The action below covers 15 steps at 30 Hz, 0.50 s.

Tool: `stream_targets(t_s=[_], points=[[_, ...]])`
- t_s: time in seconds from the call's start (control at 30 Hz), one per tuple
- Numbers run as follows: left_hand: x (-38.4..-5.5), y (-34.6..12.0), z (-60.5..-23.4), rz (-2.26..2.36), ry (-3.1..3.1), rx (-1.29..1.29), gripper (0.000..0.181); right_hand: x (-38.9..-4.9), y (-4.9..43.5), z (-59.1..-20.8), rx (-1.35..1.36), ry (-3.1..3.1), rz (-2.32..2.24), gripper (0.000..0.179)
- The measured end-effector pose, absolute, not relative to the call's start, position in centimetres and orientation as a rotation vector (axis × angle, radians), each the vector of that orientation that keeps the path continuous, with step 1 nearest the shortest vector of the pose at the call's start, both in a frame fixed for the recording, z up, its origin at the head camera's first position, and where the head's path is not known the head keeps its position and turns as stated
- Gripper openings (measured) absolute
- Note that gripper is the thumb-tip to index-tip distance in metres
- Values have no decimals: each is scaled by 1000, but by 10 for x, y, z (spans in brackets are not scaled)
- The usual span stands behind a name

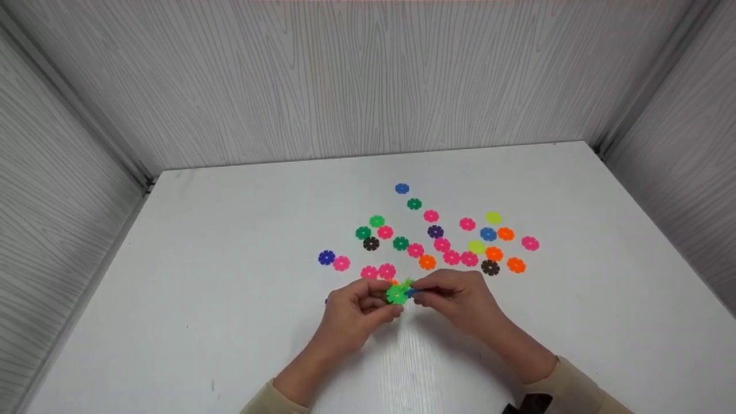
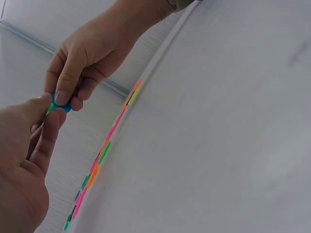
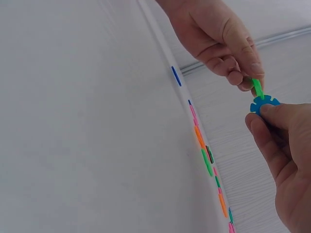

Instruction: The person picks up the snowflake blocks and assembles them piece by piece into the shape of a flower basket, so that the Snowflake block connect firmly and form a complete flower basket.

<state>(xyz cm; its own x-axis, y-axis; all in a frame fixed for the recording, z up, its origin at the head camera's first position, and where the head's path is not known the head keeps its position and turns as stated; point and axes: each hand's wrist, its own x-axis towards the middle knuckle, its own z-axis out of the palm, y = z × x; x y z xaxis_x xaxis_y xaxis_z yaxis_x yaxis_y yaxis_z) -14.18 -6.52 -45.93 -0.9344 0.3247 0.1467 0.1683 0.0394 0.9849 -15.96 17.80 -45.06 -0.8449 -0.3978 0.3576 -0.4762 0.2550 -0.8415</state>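
Over the near middle of the white table, my two hands meet at a pair of notched, flower-shaped plastic discs. My left hand [image 1: 352, 315] pinches a green disc [image 1: 397, 295] between thumb and fingers. A blue disc [image 3: 265, 103] is gripped between the thumb and fingertips of my right hand [image 1: 463, 296]. In the right wrist view the two discs meet at their rims, the green one edge-on and the blue one face-on. A yellow-green tip [image 1: 406, 284] shows just behind the green disc, mostly hidden by my right fingers.
Many loose notched discs lie flat beyond my hands, among them a pink disc [image 1: 341, 263], an orange disc [image 1: 427, 262], a black disc [image 1: 490, 267] and a dark blue disc [image 1: 326, 257]. Pale wood-grain panels [image 1: 368, 80] enclose the white table [image 1: 201, 276] at back and sides.
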Motion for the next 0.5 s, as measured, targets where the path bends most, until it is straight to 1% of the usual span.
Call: stream_targets(t_s=[0.2, 0.3, 0.5], points=[[-144, -68, -460, 1991, 2152, 536, 38, -160, 180, -452, 912, -2443, 1682, 23], [-144, -69, -460, 1956, 2154, 546, 40, -159, 181, -452, 890, -2471, 1710, 23], [-144, -70, -460, 1949, 2119, 492, 31, -157, 181, -449, 823, -2511, 1731, 17]])
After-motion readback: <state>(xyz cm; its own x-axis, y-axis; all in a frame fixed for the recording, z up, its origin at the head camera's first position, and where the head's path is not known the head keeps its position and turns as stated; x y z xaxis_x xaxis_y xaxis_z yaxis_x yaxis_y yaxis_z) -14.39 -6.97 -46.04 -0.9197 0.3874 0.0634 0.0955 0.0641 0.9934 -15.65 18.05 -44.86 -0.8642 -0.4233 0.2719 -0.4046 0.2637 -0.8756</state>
